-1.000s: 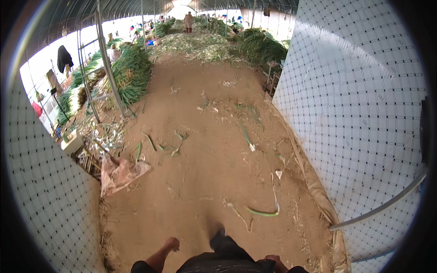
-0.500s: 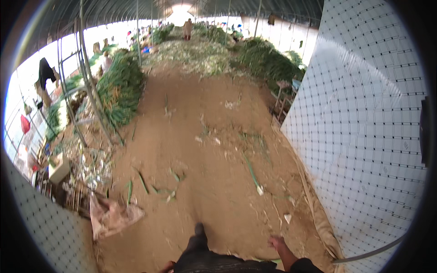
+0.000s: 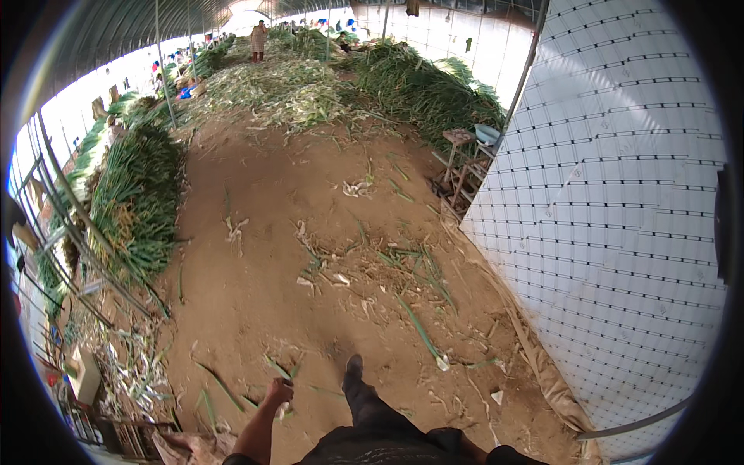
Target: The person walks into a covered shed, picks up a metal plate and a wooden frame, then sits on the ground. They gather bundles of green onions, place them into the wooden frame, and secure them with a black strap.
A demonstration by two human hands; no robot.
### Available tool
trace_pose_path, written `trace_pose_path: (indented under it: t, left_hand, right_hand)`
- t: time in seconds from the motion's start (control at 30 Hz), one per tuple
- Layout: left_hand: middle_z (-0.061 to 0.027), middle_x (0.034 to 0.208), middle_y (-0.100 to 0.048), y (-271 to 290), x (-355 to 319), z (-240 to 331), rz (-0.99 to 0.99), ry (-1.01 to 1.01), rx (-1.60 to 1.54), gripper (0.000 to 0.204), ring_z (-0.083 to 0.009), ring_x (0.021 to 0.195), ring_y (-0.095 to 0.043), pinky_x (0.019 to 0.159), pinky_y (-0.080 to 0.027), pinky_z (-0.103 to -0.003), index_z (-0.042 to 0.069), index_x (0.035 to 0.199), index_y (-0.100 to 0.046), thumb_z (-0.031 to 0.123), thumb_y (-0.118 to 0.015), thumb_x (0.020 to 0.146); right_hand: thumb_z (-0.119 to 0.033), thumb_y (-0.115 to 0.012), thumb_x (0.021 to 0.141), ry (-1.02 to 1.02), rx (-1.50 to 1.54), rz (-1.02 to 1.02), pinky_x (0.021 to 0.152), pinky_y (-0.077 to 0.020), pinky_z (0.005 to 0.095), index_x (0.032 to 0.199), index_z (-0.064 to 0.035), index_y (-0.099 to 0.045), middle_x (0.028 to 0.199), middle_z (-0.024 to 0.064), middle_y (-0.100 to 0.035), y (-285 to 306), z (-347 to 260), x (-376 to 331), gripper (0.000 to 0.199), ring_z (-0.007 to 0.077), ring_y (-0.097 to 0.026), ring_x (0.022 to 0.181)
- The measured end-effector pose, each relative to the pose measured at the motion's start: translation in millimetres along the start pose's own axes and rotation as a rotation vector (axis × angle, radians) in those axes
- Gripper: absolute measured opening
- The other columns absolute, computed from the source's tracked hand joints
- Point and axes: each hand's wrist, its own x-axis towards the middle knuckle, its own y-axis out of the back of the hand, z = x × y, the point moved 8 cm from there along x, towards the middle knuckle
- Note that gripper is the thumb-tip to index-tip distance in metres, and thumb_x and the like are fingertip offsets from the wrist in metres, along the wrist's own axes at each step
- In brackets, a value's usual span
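Note:
My left hand (image 3: 279,390) hangs over the dirt floor, its fingers curled closed, and nothing shows in it. Beyond and beside it lie loose green onion leaves (image 3: 218,386), well below the hand. Of my right arm only the dark sleeve (image 3: 508,456) shows at the lower edge; the hand is out of sight. One shoe (image 3: 354,366) is stepping forward on the brown soil. Ahead and to the right a single green onion stalk (image 3: 419,331) with a pale end lies on the ground.
Heaps of green onions stand at left (image 3: 139,201) and far right (image 3: 426,85). A white patterned sheet (image 3: 604,232) walls the right side. Stools (image 3: 459,138) with a light blue basin (image 3: 487,134) stand beside it. Metal poles (image 3: 81,209) lean at left. A person (image 3: 258,43) stands far ahead.
My left hand has swung forward into view, and my right hand has dropped back out of it. The view has moved forward and turned right, so the left heap sits further left.

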Motion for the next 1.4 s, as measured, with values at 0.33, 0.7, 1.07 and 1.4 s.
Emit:
trace_pose_path:
  t: [0.33, 0.7, 1.07, 1.4]
  left_hand:
    - [-0.0094, 0.068, -0.066, 37.7, 152.8, 62.5, -0.307, 0.177, 0.440, 0.022, -0.0224, 0.066, -0.066, 0.058, -0.050, -0.035, 0.008, 0.066, -0.068, 0.025, -0.057, 0.073]
    - [-0.0039, 0.072, -0.067, 188.3, 423.5, 235.5, -0.250, 0.054, 0.301, 0.015, -0.0198, 0.070, -0.067, 0.059, -0.051, -0.041, 0.013, 0.071, -0.069, 0.026, -0.062, 0.076]
    - [-0.0118, 0.071, -0.064, 387.6, 734.9, 694.7, -0.081, -0.116, -0.054, 0.018, -0.0202, 0.056, -0.064, 0.048, -0.054, -0.034, -0.001, 0.096, -0.062, 0.003, -0.055, 0.079]
    - [-0.0133, 0.073, -0.066, 427.3, 882.6, 775.7, -0.199, 0.258, 0.056, 0.024, -0.0236, 0.059, -0.066, 0.055, -0.056, -0.036, -0.002, 0.091, -0.064, 0.020, -0.060, 0.084]
  right_hand:
    - [-0.019, -0.066, 0.084, -0.142, 0.575, 0.222, 0.061, -0.0523, 0.0394, 0.098, -0.0017, -0.060, 0.084, 0.0116, -0.062, 145.3, -435.2, 213.5, 0.023, 0.0258, -0.063, 0.072]
    - [-0.009, -0.063, 0.086, -0.222, 0.629, 0.209, 0.059, -0.0514, 0.0414, 0.114, -0.0017, -0.055, 0.100, 0.0181, -0.061, 169.1, -736.0, 397.6, 0.030, 0.0268, -0.062, 0.067]
    - [-0.013, -0.061, 0.081, 0.413, -0.926, 0.159, 0.064, -0.0509, 0.0434, 0.080, -0.0084, -0.062, 0.076, 0.0046, -0.061, 199.5, -850.2, 504.1, 0.005, 0.0240, -0.065, 0.075]
    - [-0.020, -0.050, 0.093, -0.340, 0.673, 0.159, 0.054, -0.0387, 0.0435, 0.067, -0.0052, -0.049, 0.060, 0.0085, -0.048, 342.7, -1096.6, 738.8, 0.029, 0.0198, -0.042, 0.052]
